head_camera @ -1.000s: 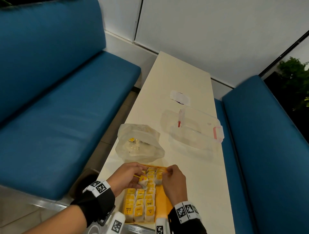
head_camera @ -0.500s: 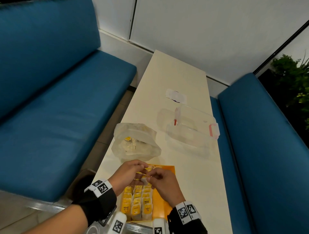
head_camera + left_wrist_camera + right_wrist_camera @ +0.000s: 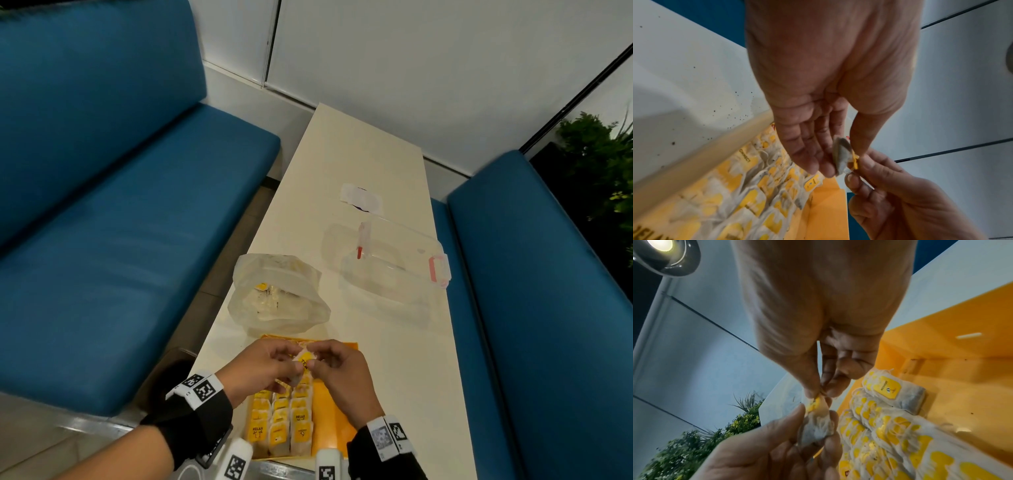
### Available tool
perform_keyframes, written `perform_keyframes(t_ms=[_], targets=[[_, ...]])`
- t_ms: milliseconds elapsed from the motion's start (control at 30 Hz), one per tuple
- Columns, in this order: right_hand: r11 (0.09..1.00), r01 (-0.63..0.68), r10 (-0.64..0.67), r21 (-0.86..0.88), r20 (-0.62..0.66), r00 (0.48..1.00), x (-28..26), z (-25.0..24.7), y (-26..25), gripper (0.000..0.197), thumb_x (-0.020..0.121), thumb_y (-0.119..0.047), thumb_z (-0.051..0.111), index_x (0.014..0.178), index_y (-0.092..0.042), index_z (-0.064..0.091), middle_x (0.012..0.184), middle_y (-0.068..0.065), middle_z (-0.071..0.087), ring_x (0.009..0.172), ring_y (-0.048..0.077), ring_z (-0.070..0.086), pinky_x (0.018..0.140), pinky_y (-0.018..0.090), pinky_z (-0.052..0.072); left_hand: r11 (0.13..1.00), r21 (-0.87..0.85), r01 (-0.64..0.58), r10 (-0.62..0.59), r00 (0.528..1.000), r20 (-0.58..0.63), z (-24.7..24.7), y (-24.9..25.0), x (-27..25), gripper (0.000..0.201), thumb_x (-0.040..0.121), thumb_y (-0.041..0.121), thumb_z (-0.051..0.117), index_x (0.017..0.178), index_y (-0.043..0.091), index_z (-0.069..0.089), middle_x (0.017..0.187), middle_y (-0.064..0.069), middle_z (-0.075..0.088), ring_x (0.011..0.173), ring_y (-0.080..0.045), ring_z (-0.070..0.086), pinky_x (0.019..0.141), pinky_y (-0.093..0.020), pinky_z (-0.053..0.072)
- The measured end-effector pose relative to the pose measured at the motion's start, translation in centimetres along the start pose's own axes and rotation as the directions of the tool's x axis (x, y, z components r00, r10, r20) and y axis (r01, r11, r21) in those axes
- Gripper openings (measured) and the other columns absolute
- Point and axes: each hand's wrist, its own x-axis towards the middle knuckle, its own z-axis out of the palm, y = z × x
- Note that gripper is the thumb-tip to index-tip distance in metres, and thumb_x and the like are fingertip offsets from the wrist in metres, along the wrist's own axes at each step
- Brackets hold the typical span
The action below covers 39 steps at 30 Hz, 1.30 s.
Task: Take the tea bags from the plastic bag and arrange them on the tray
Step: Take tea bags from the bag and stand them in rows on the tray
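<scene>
Cream worktop (image 3: 387,164) between blue benches: 1 tea bag (image 3: 303,359) hangs above the tray's (image 3: 329,416) far end, pinched by both hands, left hand (image 3: 260,368) on its body, right hand (image 3: 337,373) on its yellow tag; the open slot lies straight below my fingers (image 3: 818,155).

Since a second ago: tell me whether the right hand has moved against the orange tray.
Yes. The right hand has shifted left across the tray, toward its middle, and pinches a tea bag together with the left hand.
</scene>
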Motion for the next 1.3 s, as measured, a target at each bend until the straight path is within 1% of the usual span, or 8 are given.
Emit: perform_keyframes(t_ms=[100, 400, 533, 667, 833, 1000, 1100, 1300], targets=[[0.999, -0.031, 0.031, -0.022, 0.025, 0.999, 0.4, 0.0, 0.1, 0.029, 0.083, 0.003, 0.072, 0.105, -0.016, 0.072, 0.082, 0.001, 0.066, 0.071, 0.002, 0.063, 0.069, 0.019, 0.053, 0.997, 0.071, -0.016, 0.016, 1.0, 0.011, -0.1, -0.1, 0.0, 0.018, 0.085, 0.013, 0.08, 0.103, 0.013, 0.075, 0.092, -0.01, 0.076, 0.081, -0.023, 0.073, 0.074, -0.037, 0.058], [0.998, 0.041, -0.041, -0.052, 0.005, 0.999, 0.6, -0.6, 0.1, 0.008, 0.08, -0.009, 0.079, 0.084, -0.008, 0.072, 0.079, 0.0, 0.072, 0.07, 0.002, 0.062, 0.068, 0.019, 0.051, 0.942, 0.324, -0.083, 0.089, 0.996, -0.002, 0.1, 0.1, 0.6, 0.01, 0.09, 0.022, 0.074, 0.089, 0.015, 0.081, 0.094, -0.008, 0.077, 0.084, -0.02, 0.073, 0.071, -0.027, 0.058], [0.999, 0.044, -0.044, -0.012, 0.044, 0.998, 0.7, -0.8, -0.5, 0.008, 0.08, -0.007, 0.079, 0.085, -0.01, 0.074, 0.079, 0.004, 0.073, 0.072, 0.006, 0.065, 0.067, 0.023, 0.054, 0.932, 0.324, -0.162, 0.181, 0.983, -0.028, 0.1, 0.0, 0.5, 0.017, 0.08, 0.037, 0.077, 0.088, 0.023, 0.082, 0.092, -0.003, 0.077, 0.086, -0.02, 0.073, 0.082, -0.039, 0.057], [1.0, 0.025, -0.025, -0.005, 0.005, 1.0, 1.1, -0.8, -0.3, 0.011, 0.079, -0.006, 0.079, 0.086, -0.014, 0.076, 0.083, 0.005, 0.075, 0.076, 0.011, 0.067, 0.07, 0.029, 0.056, 0.94, 0.29, -0.181, 0.223, 0.967, -0.119, 0.2, 0.0, 0.6, 0.014, 0.085, 0.035, 0.077, 0.088, 0.021, 0.08, 0.089, -0.006, 0.078, 0.088, -0.025, 0.074, 0.085, -0.046, 0.059], [0.999, 0.009, -0.01, -0.049, -0.028, 1.0, 1.1, -1.2, -0.6, 0.008, 0.084, -0.001, 0.072, 0.083, -0.009, 0.074, 0.072, 0.002, 0.072, 0.061, 0.009, 0.066, 0.057, 0.019, 0.049, 0.924, 0.324, -0.204, 0.265, 0.951, -0.158, 0.4, 0.3, 0.5, 0.006, 0.089, 0.024, 0.077, 0.094, 0.026, 0.08, 0.088, 0.005, 0.078, 0.079, -0.007, 0.072, 0.068, -0.022, 0.056], [0.972, -0.118, 0.108, -0.203, -0.057, 0.993, 1.5, -3.6, 1.1, 0.009, 0.09, -0.004, 0.065, 0.085, -0.011, 0.066, 0.073, 0.005, 0.069, 0.057, 0.015, 0.063, 0.049, 0.022, 0.043, 0.91, 0.387, -0.149, 0.287, 0.899, -0.33, -1.3, -0.5, 0.0, 0.009, 0.087, 0.028, 0.079, 0.079, 0.027, 0.076, 0.07, -0.002, 0.07, 0.054, -0.007, 0.06, 0.055, -0.023, 0.051], [0.942, -0.173, 0.178, -0.289, -0.01, 0.984, 1.3, -4.1, 1.8, 0.015, 0.091, -0.004, 0.061, 0.083, -0.016, 0.062, 0.076, 0.005, 0.07, 0.065, 0.02, 0.071, 0.051, 0.028, 0.048, 0.896, 0.439, -0.066, 0.265, 0.873, -0.41, -2.6, -1.7, -0.3, 0.018, 0.082, 0.029, 0.083, 0.072, 0.026, 0.069, 0.062, -0.002, 0.06, 0.055, -0.007, 0.052, 0.056, -0.024, 0.046], [0.819, -0.268, 0.344, -0.507, 0.059, 0.937, 2.5, -2.5, 3.5, 0.021, 0.086, -0.006, 0.054, 0.077, -0.024, 0.061, 0.085, 0.007, 0.071, 0.078, 0.023, 0.073, 0.058, 0.031, 0.055, 0.875, 0.47, 0.115, 0.142, 0.867, -0.477, -3.3, -3.3, -0.9, 0.031, 0.082, 0.029, 0.083, 0.09, 0.028, 0.053, 0.074, 0.001, 0.064, 0.062, -0.012, 0.062, 0.06, -0.024, 0.049]])
